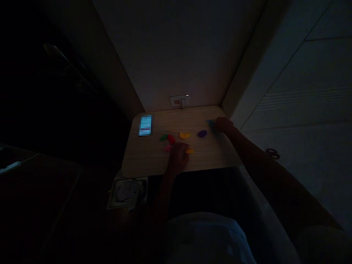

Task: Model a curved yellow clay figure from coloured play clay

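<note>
The room is very dark, so fine detail is lost. My left hand (178,156) rests low over the wooden tabletop, its fingers curled round a small orange-yellow piece (190,151). Beside that hand lies a pink piece (167,148), partly covered by it. Just beyond are a red piece (171,139) and a green piece (163,137), touching or nearly so. A yellow crescent-shaped piece (184,135) and a purple oval piece (202,134) lie farther right. At the right edge, my right hand (224,124) is closed on a small bluish object (211,123), whose kind is unclear.
A lit phone (145,125) lies at the back left of the small table (148,161). Behind it, a wall socket (180,101) holds a plug. Below left is a box with cables (128,192). Scissors (272,153) lie on the pale surface at right.
</note>
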A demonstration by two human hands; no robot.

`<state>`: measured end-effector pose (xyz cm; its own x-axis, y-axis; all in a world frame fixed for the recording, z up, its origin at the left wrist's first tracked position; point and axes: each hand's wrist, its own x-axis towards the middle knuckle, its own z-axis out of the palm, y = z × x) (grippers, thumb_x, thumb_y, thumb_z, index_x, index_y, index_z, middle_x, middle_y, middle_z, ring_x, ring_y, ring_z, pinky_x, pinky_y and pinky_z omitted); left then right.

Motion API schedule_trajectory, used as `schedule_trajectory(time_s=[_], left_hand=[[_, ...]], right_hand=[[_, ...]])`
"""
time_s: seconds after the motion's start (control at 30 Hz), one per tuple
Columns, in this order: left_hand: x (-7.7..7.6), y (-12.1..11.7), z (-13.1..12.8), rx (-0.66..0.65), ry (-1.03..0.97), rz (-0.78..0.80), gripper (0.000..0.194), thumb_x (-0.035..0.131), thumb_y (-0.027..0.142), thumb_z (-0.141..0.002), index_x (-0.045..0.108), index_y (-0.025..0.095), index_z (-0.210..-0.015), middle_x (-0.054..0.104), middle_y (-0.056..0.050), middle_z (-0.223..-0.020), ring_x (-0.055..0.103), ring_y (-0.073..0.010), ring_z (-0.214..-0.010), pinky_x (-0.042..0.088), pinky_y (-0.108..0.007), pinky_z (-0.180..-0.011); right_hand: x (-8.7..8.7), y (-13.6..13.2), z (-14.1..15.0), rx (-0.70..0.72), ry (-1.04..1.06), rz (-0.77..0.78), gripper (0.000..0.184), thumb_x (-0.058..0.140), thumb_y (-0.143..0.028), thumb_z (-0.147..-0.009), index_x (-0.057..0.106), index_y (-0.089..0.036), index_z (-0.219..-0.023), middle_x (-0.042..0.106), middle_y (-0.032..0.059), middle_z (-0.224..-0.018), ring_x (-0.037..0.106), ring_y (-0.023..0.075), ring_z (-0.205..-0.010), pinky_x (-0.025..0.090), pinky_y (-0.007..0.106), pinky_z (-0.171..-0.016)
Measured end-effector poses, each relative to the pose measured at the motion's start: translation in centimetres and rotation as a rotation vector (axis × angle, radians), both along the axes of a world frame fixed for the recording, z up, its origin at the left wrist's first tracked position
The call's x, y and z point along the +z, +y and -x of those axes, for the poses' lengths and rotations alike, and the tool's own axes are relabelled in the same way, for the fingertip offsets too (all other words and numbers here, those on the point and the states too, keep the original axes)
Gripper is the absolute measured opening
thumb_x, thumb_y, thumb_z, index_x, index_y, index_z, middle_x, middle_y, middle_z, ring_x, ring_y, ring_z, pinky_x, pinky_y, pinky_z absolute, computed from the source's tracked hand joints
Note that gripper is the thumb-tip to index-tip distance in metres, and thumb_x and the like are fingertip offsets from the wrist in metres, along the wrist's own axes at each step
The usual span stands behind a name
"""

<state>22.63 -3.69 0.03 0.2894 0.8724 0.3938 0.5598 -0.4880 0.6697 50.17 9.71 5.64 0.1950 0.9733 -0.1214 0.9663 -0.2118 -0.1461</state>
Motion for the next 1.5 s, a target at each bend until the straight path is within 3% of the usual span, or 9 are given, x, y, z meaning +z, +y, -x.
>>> schedule_trajectory(time_s=[0.17, 0.3, 0.53, 0.77, 0.97, 1.13, 1.33, 1.5], left_hand=[[0.4, -0.4, -0.1, -0.020, -0.011, 0.014, 0.030, 0.060, 0.010, -0.083, 0.064, 0.019, -0.112, 0.066, -0.009, -0.113, 0.058, -0.0263, -0.113, 0.045, -0.047, -0.108], [0.6, -0.5, 0.0, -0.029, 0.015, 0.041, 0.029, 0.059, 0.008, -0.082, 0.065, 0.020, -0.108, 0.066, -0.008, -0.113, 0.058, -0.0260, -0.114, 0.044, -0.047, -0.108], [0.7, -0.4, -0.2, 0.004, 0.000, 0.026, 0.024, 0.057, 0.009, -0.086, 0.064, 0.021, -0.105, 0.068, -0.007, -0.108, 0.058, -0.0261, -0.109, 0.045, -0.047, -0.105], [0.5, -0.4, -0.5, 0.005, 0.026, 0.042, 0.023, 0.059, 0.011, -0.087, 0.064, 0.019, -0.108, 0.068, -0.008, -0.110, 0.059, -0.0260, -0.110, 0.045, -0.046, -0.106], [0.8, -0.8, -0.5, 0.006, 0.041, 0.054, 0.023, 0.057, 0.010, -0.088, 0.065, 0.019, -0.107, 0.068, -0.008, -0.110, 0.058, -0.0257, -0.111, 0.044, -0.044, -0.106], [0.9, -0.9, -0.5, -0.004, 0.045, 0.042, 0.022, 0.058, 0.010, -0.088, 0.065, 0.018, -0.108, 0.068, -0.008, -0.111, 0.058, -0.0263, -0.110, 0.044, -0.045, -0.105], [0.6, -0.6, -0.4, 0.003, 0.033, 0.039, 0.024, 0.060, 0.010, -0.087, 0.064, 0.020, -0.109, 0.068, -0.007, -0.111, 0.058, -0.0264, -0.112, 0.044, -0.046, -0.107], [0.1, -0.3, -0.4, 0.009, 0.009, 0.030, 0.025, 0.061, 0.010, -0.086, 0.064, 0.021, -0.108, 0.068, -0.007, -0.111, 0.060, -0.0260, -0.111, 0.046, -0.045, -0.104]], right_hand=[[-0.4, -1.0, 0.5, 0.013, -0.036, 0.003, 0.041, 0.056, -0.034, -0.099, 0.064, -0.006, -0.128, 0.069, 0.0289, -0.124, 0.069, 0.0377, -0.111, 0.054, 0.043, -0.085], [-0.5, -1.7, 0.7, 0.001, -0.052, -0.104, 0.045, 0.047, -0.041, -0.104, 0.055, -0.008, -0.133, 0.071, 0.0270, -0.118, 0.069, 0.0354, -0.105, 0.052, 0.042, -0.082], [-0.9, -1.9, 0.8, 0.005, -0.028, -0.068, 0.038, 0.038, -0.036, -0.108, 0.053, -0.010, -0.131, 0.072, 0.0241, -0.116, 0.071, 0.0318, -0.102, 0.050, 0.038, -0.082], [-1.9, -2.3, -0.3, 0.008, 0.009, -0.133, 0.070, 0.048, -0.069, -0.098, 0.052, -0.009, -0.132, 0.072, 0.0257, -0.111, 0.070, 0.0368, -0.101, 0.051, 0.041, -0.080], [-2.3, -3.5, -1.1, -0.097, 0.131, -0.218, 0.047, 0.034, -0.047, -0.107, 0.055, -0.014, -0.134, 0.071, 0.0207, -0.112, 0.068, 0.0317, -0.097, 0.046, 0.037, -0.076], [-2.9, -4.8, -1.4, -0.125, 0.276, -0.372, 0.038, 0.036, -0.036, -0.104, 0.064, -0.016, -0.120, 0.070, 0.0147, -0.098, 0.063, 0.0261, -0.082, 0.041, 0.035, -0.070], [-2.7, -6.5, -1.3, 0.004, 0.575, -0.715, 0.031, 0.045, -0.039, -0.094, 0.069, -0.019, -0.091, 0.061, 0.0026, -0.070, 0.054, 0.0193, -0.065, 0.038, 0.032, -0.065], [-2.4, -10.2, 0.7, -0.044, 0.669, -0.757, 0.033, 0.046, -0.041, -0.093, 0.071, -0.020, -0.096, 0.061, 0.0013, -0.070, 0.056, 0.0194, -0.066, 0.039, 0.031, -0.064]])
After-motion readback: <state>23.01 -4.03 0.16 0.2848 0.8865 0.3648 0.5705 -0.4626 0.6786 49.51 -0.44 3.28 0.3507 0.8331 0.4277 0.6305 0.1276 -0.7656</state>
